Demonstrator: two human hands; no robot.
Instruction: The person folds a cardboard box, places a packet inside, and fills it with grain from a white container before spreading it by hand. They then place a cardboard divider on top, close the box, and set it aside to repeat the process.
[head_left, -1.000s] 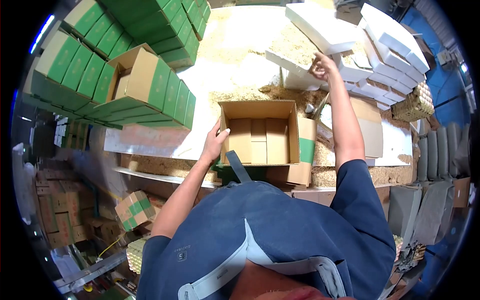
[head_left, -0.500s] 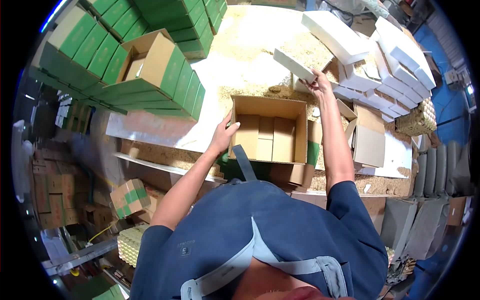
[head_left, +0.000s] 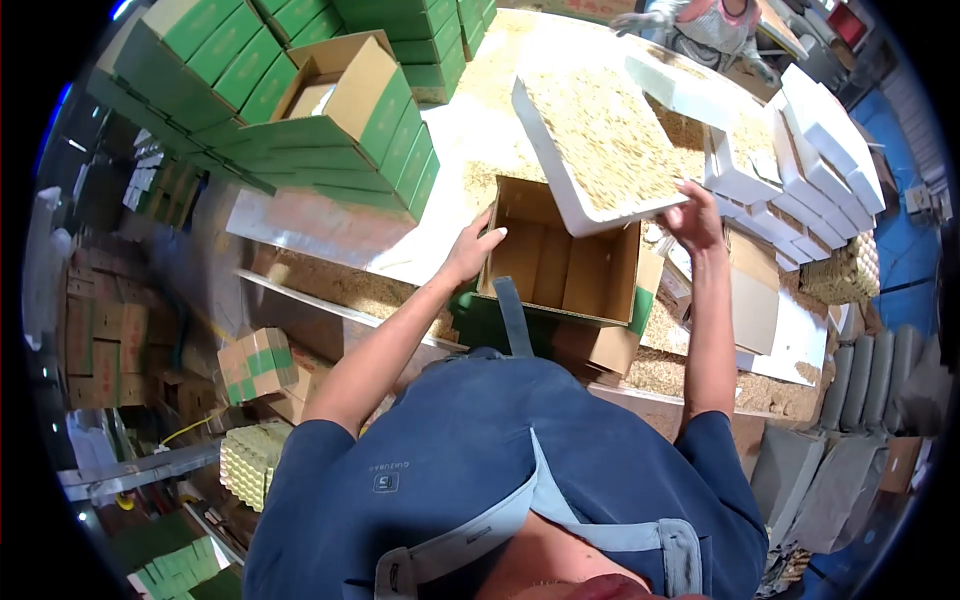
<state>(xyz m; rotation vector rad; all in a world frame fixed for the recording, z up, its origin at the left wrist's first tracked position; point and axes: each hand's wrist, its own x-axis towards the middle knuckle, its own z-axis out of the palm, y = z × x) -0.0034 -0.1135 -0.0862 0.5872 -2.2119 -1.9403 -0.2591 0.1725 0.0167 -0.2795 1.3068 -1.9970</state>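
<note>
An open-topped cardboard box (head_left: 575,290) stands in front of me, its inside in shade. My left hand (head_left: 470,252) grips its left wall near the top edge, thumb on the inner side. Above the box's far right part is a white foam tray (head_left: 548,150), tilted, with pale straw-coloured shavings or husks (head_left: 605,135) across its upper face. My right hand (head_left: 695,215) is closed on the tray's near right corner. The tray hides part of the box's far rim, and whatever lies beneath the shavings cannot be seen.
Green cartons (head_left: 390,140) are stacked at left, one with raised flaps. White foam boxes (head_left: 800,190) are piled at right beside egg trays (head_left: 845,268). Loose shavings lie on the worktable (head_left: 330,235). Another person's gloved hand (head_left: 645,20) shows at the far side.
The white foam piece in my right hand has come nearer and turned, showing its shavings-covered face over the box. My left hand stays on the box. A co-worker has come into view.
</note>
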